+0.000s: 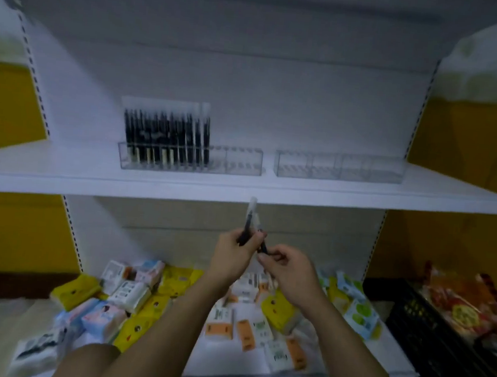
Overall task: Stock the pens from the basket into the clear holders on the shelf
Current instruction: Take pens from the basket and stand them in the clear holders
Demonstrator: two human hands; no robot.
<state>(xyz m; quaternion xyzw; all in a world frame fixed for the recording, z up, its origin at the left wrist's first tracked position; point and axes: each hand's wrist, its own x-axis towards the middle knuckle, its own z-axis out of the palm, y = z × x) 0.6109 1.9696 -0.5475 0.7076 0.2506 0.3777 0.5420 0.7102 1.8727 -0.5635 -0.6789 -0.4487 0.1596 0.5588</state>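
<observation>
no readable text, printing on packets [129, 295] below the shelf too blurred

The holders [340, 168] are clear glossy plastic; the shelf [420, 200] looks smooth, matt white; the packets [129, 295] below have shiny wrapping.

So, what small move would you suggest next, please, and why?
Probably raise the pens to the left holder and slot one beside the standing row: its right end looks empty, and the left hand and right hand grip pens below the shelf.
</observation>
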